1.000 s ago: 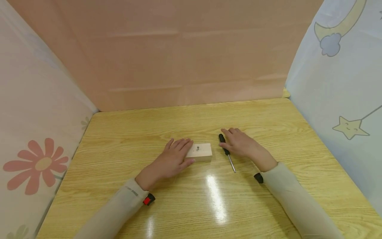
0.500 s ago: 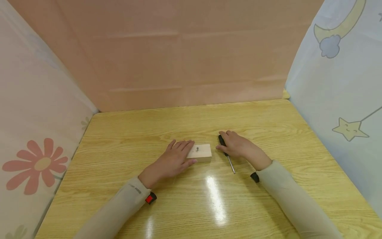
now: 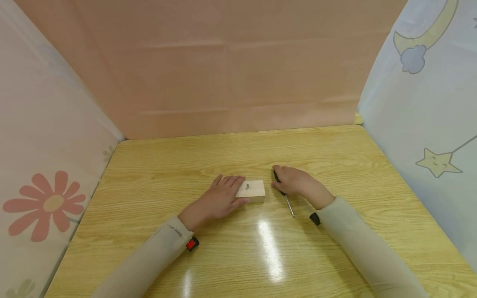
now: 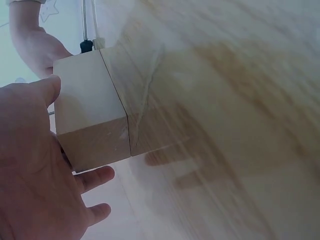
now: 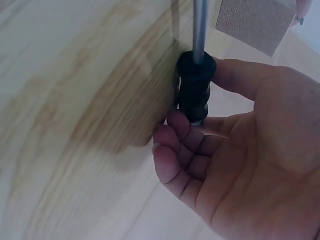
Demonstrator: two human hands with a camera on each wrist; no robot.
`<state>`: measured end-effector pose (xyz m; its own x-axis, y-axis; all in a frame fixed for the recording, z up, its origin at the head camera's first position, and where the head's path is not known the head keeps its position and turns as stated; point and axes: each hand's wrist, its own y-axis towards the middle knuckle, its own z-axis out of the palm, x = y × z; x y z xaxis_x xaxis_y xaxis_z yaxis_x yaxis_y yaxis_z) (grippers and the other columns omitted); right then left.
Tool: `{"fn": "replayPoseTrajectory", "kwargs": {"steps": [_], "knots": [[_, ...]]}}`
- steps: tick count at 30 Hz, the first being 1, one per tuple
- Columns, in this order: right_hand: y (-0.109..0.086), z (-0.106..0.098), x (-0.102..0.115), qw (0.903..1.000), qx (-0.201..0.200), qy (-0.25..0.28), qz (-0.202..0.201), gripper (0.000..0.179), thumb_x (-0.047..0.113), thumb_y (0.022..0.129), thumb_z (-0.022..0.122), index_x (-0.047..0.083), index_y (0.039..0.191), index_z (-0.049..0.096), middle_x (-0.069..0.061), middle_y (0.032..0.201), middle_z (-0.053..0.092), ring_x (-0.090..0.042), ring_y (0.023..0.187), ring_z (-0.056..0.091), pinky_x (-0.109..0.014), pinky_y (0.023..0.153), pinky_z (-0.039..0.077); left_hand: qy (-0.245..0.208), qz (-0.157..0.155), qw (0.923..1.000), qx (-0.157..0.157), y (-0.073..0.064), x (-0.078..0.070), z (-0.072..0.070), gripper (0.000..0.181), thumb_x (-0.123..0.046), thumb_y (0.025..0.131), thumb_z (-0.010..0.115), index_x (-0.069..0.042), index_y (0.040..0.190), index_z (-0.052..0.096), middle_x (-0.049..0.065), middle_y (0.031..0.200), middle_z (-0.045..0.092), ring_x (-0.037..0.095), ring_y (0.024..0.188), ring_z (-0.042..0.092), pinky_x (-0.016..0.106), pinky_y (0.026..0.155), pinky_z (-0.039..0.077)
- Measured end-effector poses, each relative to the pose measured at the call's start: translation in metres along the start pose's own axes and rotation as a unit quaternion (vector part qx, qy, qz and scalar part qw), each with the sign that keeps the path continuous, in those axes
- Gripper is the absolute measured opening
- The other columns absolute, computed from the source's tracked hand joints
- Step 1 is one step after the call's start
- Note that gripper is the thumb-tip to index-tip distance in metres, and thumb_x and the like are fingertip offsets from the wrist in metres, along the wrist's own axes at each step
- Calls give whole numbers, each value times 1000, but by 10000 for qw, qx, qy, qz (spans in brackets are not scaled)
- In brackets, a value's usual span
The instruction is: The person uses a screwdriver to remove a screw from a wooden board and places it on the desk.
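Note:
A pale wooden block (image 3: pixel 255 189) lies on the table, with a small screw (image 3: pixel 247 186) standing up from its top face. My left hand (image 3: pixel 220 201) holds the block's left end, thumb along the near side and fingers over the top and far side. Just right of the block is a screwdriver (image 3: pixel 289 206) with a black handle (image 5: pixel 194 90) and a metal shaft that points toward me. My right hand (image 3: pixel 298 182) grips that handle, thumb on one side and curled fingers on the other. The hand covers most of the handle in the head view.
The wood-grain table (image 3: pixel 179 161) is glossy. A plain peach sheet (image 3: pixel 223 82) hangs behind it, and printed sheets (image 3: pixel 436 111) stand at the left and right. Dark wrist devices (image 3: pixel 192 243) sit under both cuffs.
My right hand has moved slightly left and closed its fingers around the screwdriver handle. The left hand has shifted a little to the right along the block.

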<state>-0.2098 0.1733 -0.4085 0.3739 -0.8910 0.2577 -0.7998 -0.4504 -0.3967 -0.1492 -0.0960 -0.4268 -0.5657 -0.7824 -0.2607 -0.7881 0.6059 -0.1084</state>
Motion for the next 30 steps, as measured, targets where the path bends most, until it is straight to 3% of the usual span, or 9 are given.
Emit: {"fn": "replayPoseTrajectory", "kwargs": {"steps": [5,11,19,26,30], "knots": [[3,-2,1,9998,85,61,143,63,29,107,52,-9,151,29,-28,135,58,-34,113,64,-48,92,52,9,6,10000,-15,3,-1,0,76,-61,105,32,-10,160,25,8,160,37,27,148,32,58,122,17],[7,-4,1,9989,127,216,392,56,26,106,52,-4,148,32,-14,99,65,-24,74,58,-36,65,46,86,-51,9999,48,7,-1,1,77,-62,104,33,-11,161,24,9,158,38,26,148,32,57,122,18],[5,-7,4,9983,-121,549,143,39,21,104,55,3,136,42,-9,84,61,-21,65,55,-32,57,42,33,-15,10000,26,9,-2,0,72,-58,105,37,-11,158,27,10,153,41,26,147,33,56,122,20],[-7,-22,12,9934,-819,764,-245,42,18,102,59,3,138,43,-14,91,65,-21,63,58,-32,56,45,60,-45,10000,58,9,-3,1,72,-58,105,37,-10,157,28,15,159,34,31,152,24,51,124,16],[-16,-30,17,9845,-1421,928,-445,43,18,101,63,5,138,45,-15,95,68,-20,65,61,-33,57,48,53,-91,9999,70,9,-4,0,72,-58,105,38,-10,158,26,14,162,31,32,155,18,50,125,13]]}}
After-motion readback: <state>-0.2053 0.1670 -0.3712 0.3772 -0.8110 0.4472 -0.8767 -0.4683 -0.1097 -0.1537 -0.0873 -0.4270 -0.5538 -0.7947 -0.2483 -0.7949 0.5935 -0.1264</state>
